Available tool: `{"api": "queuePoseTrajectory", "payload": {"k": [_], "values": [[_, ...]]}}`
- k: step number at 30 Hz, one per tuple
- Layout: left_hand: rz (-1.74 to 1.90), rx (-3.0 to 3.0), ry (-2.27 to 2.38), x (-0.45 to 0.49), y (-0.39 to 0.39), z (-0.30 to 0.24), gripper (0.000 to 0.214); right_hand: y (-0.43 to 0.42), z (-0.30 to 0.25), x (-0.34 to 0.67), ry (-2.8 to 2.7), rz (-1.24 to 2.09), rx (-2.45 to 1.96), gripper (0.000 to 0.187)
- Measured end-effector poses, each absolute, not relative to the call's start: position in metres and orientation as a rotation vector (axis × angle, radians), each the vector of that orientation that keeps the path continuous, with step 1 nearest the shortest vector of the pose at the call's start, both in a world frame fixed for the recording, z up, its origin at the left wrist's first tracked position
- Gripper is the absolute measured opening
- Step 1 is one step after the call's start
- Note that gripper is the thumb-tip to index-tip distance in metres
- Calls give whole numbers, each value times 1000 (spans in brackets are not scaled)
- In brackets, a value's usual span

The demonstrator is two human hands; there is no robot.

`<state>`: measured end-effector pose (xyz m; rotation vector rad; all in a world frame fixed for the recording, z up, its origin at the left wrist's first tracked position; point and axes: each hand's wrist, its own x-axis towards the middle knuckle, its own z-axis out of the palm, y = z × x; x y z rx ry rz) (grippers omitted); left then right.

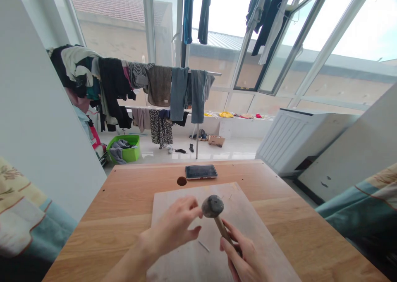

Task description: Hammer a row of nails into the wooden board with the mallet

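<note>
My right hand (245,255) grips the wooden handle of a hammer (213,206), whose dark round head is raised over a pale wooden board (248,220). My left hand (175,226) hovers just left of the hammer head, thumb and forefinger drawn together in a pinch; what they hold is too small to make out. A loose nail (204,246) lies on the board between my hands. Another small nail (230,197) lies near the board's far edge.
The board lies on a wooden table (124,203) with a round hole (181,181) and a phone (201,171) at its far side. Beyond stand a laden clothes rack (139,87), a green laundry basket (125,148) and a white cabinet (297,137).
</note>
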<state>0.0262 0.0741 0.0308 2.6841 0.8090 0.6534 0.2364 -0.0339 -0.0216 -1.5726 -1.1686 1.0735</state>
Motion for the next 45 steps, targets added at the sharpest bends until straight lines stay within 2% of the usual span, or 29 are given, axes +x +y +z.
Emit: {"api": "queuePoseTrajectory", "payload": {"k": [5,11,13,16,18,20,23,37,45], "values": [[436,3241,478,57,36,17,9,-43,-34,251,-1112,1062,-1631,70],[522,3320,361,70,21,0,6,-41,-41,256,-1120,1097,-1628,73],[496,3264,363,63,31,6,6,-41,-41,256,-1109,1127,-1614,76],[517,3028,546,40,62,14,16,-41,-39,255,-1059,1114,-1619,74],[757,2764,780,21,85,12,22,-40,-40,254,-1053,1109,-1614,70],[967,2447,924,3,103,3,20,-40,-41,253,-1056,1100,-1604,69],[1088,2181,1030,-14,114,-14,14,-40,-44,253,-1054,1081,-1578,68],[1044,1994,1091,-17,110,-32,13,-11,-3,204,-1288,1200,-1422,51],[1102,1935,1084,-17,111,-35,28,7,14,175,-1375,1244,-1386,49]]}}
